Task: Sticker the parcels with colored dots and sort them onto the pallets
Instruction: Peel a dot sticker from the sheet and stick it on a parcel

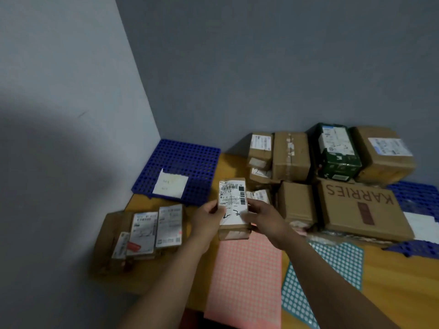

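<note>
Both hands clamp one small brown parcel above the desk: the left hand grips its left edge and the right hand its right edge. Its white label carries barcodes and what seems to read "T098", with a black scrawl below that is too blurred to read. Just below the parcel lies a pink dot sheet, with a teal dot sheet right of that. Right of the parcel sits a box marked "KARRIES". Behind and left of the parcel lies a blue pallet bearing a white note. Left of the parcel, labelled parcels lie together.
</note>
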